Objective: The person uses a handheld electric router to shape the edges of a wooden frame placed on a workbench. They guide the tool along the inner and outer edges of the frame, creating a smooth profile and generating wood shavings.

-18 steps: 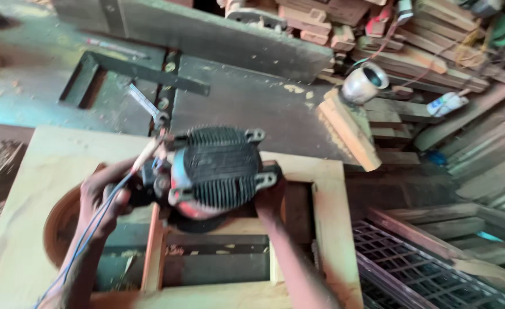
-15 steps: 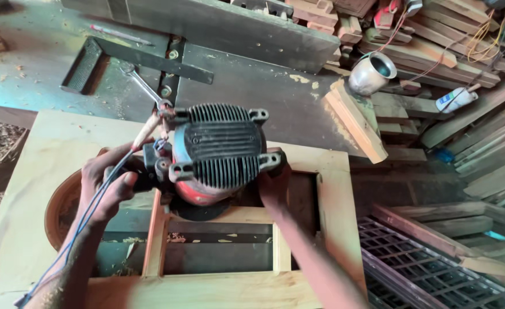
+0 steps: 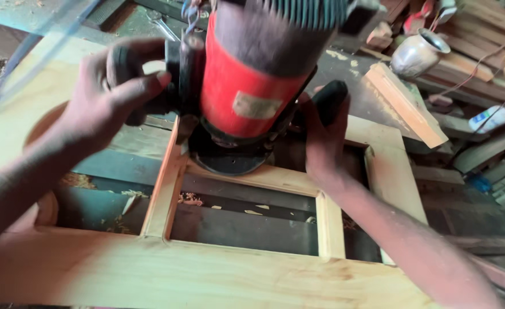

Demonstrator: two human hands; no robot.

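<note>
Here, a red-bodied electric router (image 3: 252,91) with a ribbed dark cap and a round black base sits on a pale, smooth-planed wooden frame (image 3: 166,194), its base resting on a cross rail over a rectangular opening. The frame has light yellowish grain and square-cut rails; wood chips lie on the dark surface beneath. Left hand (image 3: 106,91) is wrapped tight around the router's black left knob, fingers (image 3: 141,86) curled closed over it, thumb on top. Right hand (image 3: 321,134) grips the black right knob, fingers mostly hidden behind it, so the closure there looks firm but is only partly visible. A thin blue cord (image 3: 12,74), blurred, runs across the upper left. Behind the frame, a dull silver metal pot (image 3: 417,52) stands on the bench beside a short flat wood offcut (image 3: 404,103), with a small white bottle (image 3: 490,119) farther right among stacked dark planks (image 3: 481,63). A round cutout in the board shows at left, partly behind the left forearm.
</note>
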